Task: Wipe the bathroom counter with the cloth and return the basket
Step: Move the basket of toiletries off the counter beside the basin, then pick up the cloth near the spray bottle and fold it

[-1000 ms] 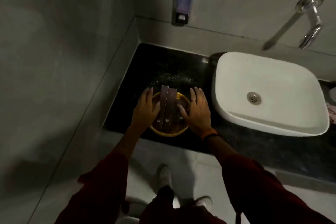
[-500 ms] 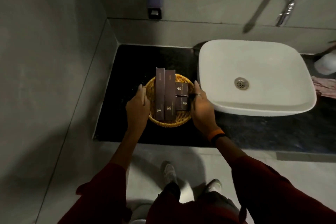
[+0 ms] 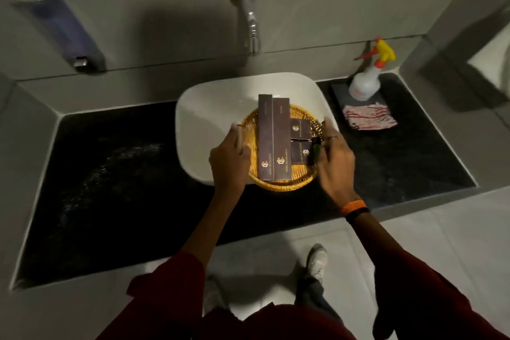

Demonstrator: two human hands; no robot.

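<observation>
A round yellow wicker basket (image 3: pixel 287 185) with dark brown boxes (image 3: pixel 273 138) in it hangs above the white sink (image 3: pixel 209 110). My left hand (image 3: pixel 227 163) grips its left rim and my right hand (image 3: pixel 332 163) grips its right rim. The black counter (image 3: pixel 116 174) stretches left of the sink, speckled with wet spots. A folded red-and-white cloth (image 3: pixel 369 117) lies on the counter right of the sink.
A white spray bottle (image 3: pixel 364 82) with a yellow and red trigger stands behind the cloth. A chrome tap (image 3: pixel 249 19) juts from the wall over the sink. A soap dispenser (image 3: pixel 66 30) hangs on the wall at left. Grey walls close both counter ends.
Both hands lifted the basket from the left part of the counter and carried it right, so it is now over the sink. The view has swung right, revealing the cloth and spray bottle.
</observation>
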